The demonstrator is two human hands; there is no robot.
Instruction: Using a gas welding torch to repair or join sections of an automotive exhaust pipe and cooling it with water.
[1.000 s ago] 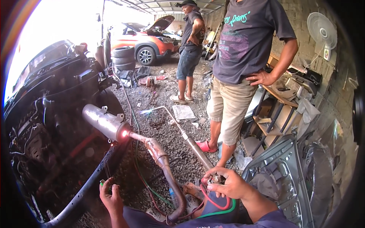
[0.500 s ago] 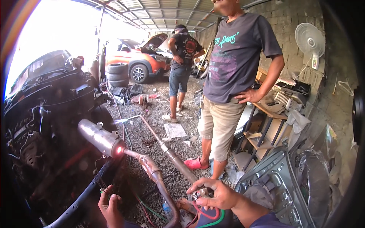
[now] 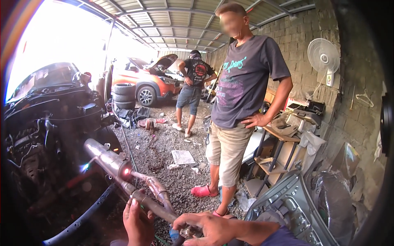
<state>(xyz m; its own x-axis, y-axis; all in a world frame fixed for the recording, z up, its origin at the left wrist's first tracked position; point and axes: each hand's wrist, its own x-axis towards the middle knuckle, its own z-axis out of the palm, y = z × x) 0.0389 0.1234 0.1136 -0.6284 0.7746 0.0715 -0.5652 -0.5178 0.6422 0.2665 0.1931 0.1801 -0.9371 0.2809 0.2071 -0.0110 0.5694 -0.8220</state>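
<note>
In my right hand (image 3: 209, 229) is a gas torch (image 3: 154, 205), gripped at its valve end near the lower edge. Its long tube runs up and left across a silver exhaust muffler (image 3: 107, 158), and a small blue-green flame (image 3: 85, 167) burns at the bent tip. A red spot (image 3: 127, 171) glows where the rusty exhaust pipe (image 3: 156, 188) joins the muffler's end. My left hand (image 3: 138, 223) is raised beside the torch tube, fingers pinched together. What they pinch is mostly hidden; I cannot tell whether they touch the tube.
A person in a dark shirt (image 3: 252, 82) stands ahead on the gravel, another (image 3: 195, 78) farther back. At left is an opened-up car front (image 3: 45, 123). Shelving (image 3: 275, 156) and a grey car panel (image 3: 283, 205) stand at right. Stacked tyres (image 3: 124, 96) are near an orange car (image 3: 143, 88).
The torch has swung left, its flame moving from over the gravel to the muffler's left side. My left hand has moved right, to the torch tube. The view has tilted up.
</note>
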